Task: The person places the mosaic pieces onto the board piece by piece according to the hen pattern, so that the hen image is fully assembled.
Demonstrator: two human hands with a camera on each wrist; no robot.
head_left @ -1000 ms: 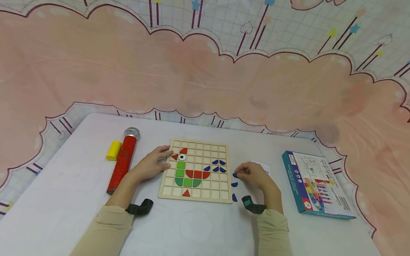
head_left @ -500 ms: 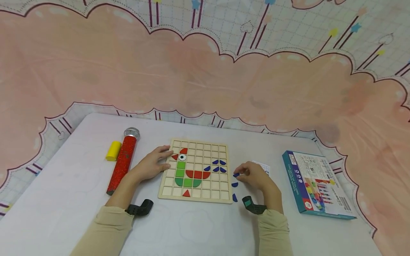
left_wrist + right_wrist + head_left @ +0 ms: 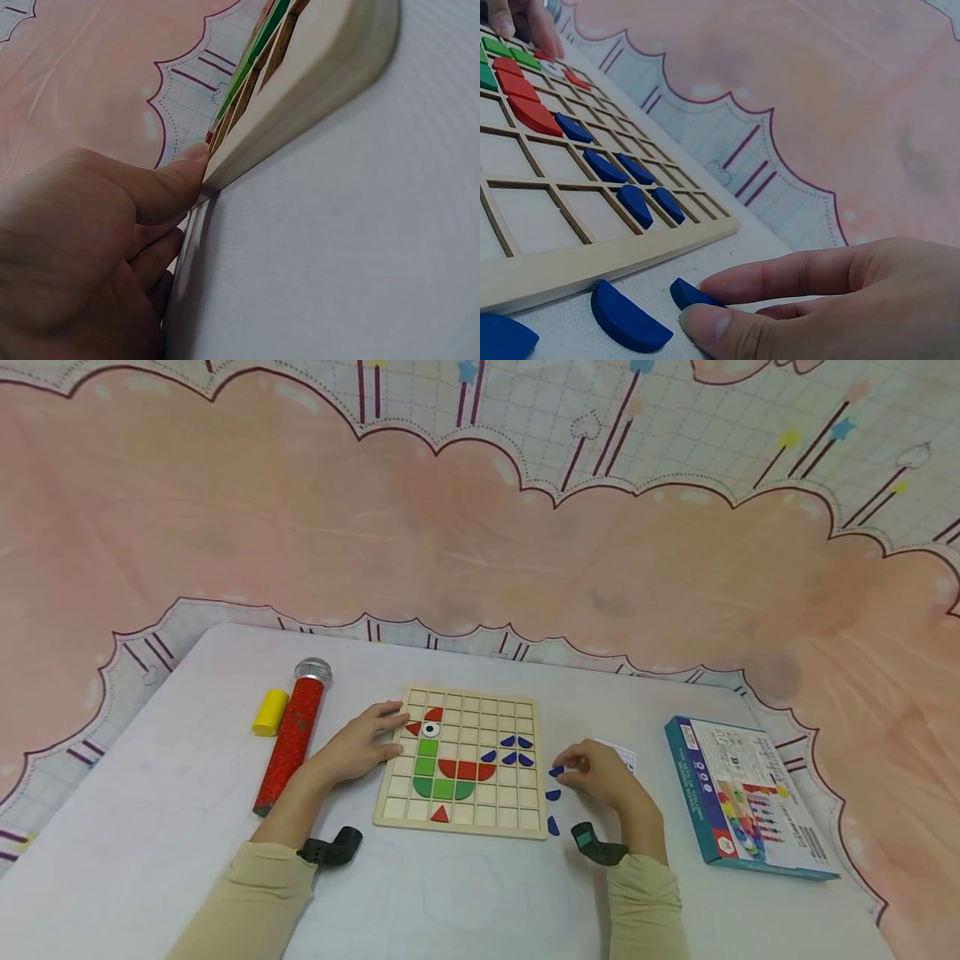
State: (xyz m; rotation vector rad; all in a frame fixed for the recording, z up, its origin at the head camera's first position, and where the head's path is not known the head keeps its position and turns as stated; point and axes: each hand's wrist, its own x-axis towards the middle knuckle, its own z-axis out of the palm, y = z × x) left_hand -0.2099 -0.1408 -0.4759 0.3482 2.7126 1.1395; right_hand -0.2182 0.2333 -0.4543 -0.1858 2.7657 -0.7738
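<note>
A wooden grid board [image 3: 459, 832] lies on the table with coloured shapes forming a bird-like figure. My left hand [image 3: 363, 745] rests along its left edge, fingers extended; the thumb [image 3: 184, 176] touches the rim in the left wrist view. Beside the board's right edge, my right hand [image 3: 600, 772] pinches a blue curved piece [image 3: 688, 292] between thumb and index finger. Two more blue pieces lie below it, a half-round one [image 3: 630, 319] and another [image 3: 553, 826] near the board's corner. Several blue pieces [image 3: 508, 741] sit in cells to the right of the red row [image 3: 467, 770].
A printed white card [image 3: 622, 756] lies partly hidden behind my right hand. Farther right is a blue-and-white game box [image 3: 750, 797]. A red microphone [image 3: 292, 743] and a yellow cylinder [image 3: 270, 712] lie left of the board. A patterned backdrop hangs behind the table.
Both hands keep nearly the same places. The pinched blue piece has shifted very slightly in the right fingers. The head view has moved a little; the pieces on the board are unchanged.
</note>
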